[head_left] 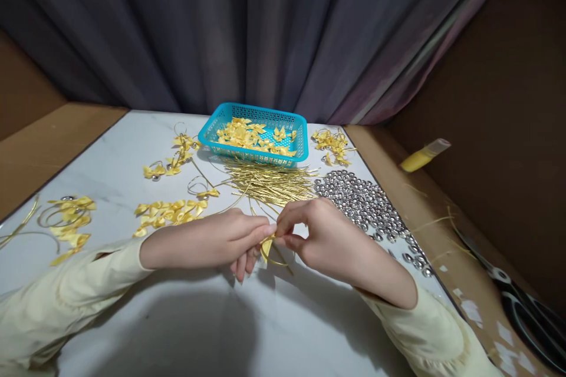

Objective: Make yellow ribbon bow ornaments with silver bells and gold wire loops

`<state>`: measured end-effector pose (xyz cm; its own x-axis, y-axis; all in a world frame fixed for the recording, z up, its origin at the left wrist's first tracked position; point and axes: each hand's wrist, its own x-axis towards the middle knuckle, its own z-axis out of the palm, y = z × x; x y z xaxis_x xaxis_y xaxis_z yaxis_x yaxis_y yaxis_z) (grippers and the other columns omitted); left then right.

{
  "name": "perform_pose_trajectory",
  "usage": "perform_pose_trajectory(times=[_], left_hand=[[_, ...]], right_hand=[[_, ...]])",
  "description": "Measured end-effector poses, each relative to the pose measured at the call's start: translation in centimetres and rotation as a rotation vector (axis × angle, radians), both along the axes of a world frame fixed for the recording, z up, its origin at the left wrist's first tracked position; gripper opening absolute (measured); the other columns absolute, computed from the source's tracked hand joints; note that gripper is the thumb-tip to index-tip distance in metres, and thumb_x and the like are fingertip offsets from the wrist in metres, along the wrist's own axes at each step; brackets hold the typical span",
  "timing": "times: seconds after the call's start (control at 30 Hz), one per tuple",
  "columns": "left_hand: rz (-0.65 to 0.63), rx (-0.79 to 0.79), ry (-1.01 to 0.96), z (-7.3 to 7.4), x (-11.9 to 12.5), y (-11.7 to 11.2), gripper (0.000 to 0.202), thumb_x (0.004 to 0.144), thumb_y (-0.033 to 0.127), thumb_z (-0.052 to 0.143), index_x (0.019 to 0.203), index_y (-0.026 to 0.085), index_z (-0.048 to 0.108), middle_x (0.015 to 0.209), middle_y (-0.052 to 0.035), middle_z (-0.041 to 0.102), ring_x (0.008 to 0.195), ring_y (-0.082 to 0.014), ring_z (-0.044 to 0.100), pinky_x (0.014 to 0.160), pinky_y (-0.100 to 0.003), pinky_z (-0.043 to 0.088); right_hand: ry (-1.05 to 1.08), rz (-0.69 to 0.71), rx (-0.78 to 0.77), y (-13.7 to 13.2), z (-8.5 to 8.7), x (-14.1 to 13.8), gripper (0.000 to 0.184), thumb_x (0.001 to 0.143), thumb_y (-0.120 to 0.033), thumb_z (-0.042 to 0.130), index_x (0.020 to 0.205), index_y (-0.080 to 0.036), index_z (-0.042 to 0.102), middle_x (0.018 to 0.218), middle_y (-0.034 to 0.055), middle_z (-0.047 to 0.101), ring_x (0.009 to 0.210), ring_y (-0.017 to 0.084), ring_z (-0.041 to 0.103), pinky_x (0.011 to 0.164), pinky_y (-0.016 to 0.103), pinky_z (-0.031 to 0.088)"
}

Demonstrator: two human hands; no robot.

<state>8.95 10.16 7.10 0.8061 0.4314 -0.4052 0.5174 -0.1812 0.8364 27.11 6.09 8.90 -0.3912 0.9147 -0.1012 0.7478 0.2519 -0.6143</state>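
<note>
Both hands meet above the white tabletop. My left hand is closed, its thumb and forefinger pinching a yellow ribbon bow that hangs below the fingertips. My right hand pinches a gold cord at the bow; the cord curves down below the hands. Fingers partly hide where cord and bow meet. Just beyond the hands lies a heap of gold cords. Silver bells or beads are spread beyond my right hand. Rows of loose yellow bows lie beyond my left forearm.
A blue plastic basket with yellow bows stands at the back. Bows with cord loops lie at the far right, back left and left edge. Black-handled scissors, paper scraps and a yellow tube are right.
</note>
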Motion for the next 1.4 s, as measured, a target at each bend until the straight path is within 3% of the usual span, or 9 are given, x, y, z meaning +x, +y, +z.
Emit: perform_pose_trajectory(times=[0.4,0.8,0.9,1.1,1.4], left_hand=[[-0.015,-0.025,-0.004,0.2,0.0,0.0,0.027,0.092,0.031,0.037,0.072,0.017,0.047,0.062,-0.0007,0.064,0.056,-0.0123,0.065,0.053,-0.018,0.051],[-0.112,0.048,-0.046,0.4,-0.6,0.3,0.028,0.095,0.03,0.033,0.081,0.016,0.052,0.064,-0.0022,0.067,0.06,-0.0127,0.068,0.055,-0.017,0.052],[-0.122,0.026,-0.035,0.4,-0.8,0.4,0.028,0.095,0.03,0.032,0.08,0.016,0.052,0.064,-0.0023,0.068,0.061,-0.0128,0.068,0.056,-0.017,0.051],[-0.178,0.017,-0.025,0.5,-0.7,0.8,0.029,0.096,0.03,0.031,0.08,0.016,0.051,0.066,-0.0037,0.069,0.059,-0.0127,0.066,0.058,-0.019,0.05],[-0.211,0.03,-0.045,0.7,-1.0,0.7,0.029,0.095,0.03,0.031,0.079,0.016,0.052,0.064,-0.0026,0.068,0.058,-0.0121,0.066,0.059,-0.018,0.049]], right_hand=[[-0.01,-0.001,0.008,-0.3,-0.4,0.0,0.02,0.065,-0.002,0.055,0.066,-0.015,0.069,0.065,0.0031,0.068,0.06,0.012,0.058,0.059,0.022,0.04],[0.003,0.033,-0.008,-0.1,-0.2,0.0,0.016,0.069,-0.005,0.056,0.069,-0.016,0.068,0.069,0.0028,0.069,0.064,0.013,0.06,0.065,0.023,0.042],[0.008,0.014,-0.006,-0.1,-0.1,0.1,0.015,0.068,-0.005,0.056,0.073,-0.017,0.065,0.072,0.0017,0.068,0.067,0.013,0.06,0.066,0.024,0.042],[0.108,0.03,-0.056,-0.1,-0.2,0.2,0.022,0.069,-0.007,0.056,0.087,-0.017,0.05,0.073,-0.0001,0.063,0.061,0.011,0.056,0.054,0.02,0.04],[0.126,0.131,-0.101,0.0,-0.2,0.2,0.016,0.072,-0.003,0.052,0.079,-0.016,0.06,0.064,-0.0016,0.064,0.055,0.008,0.056,0.053,0.018,0.04]])
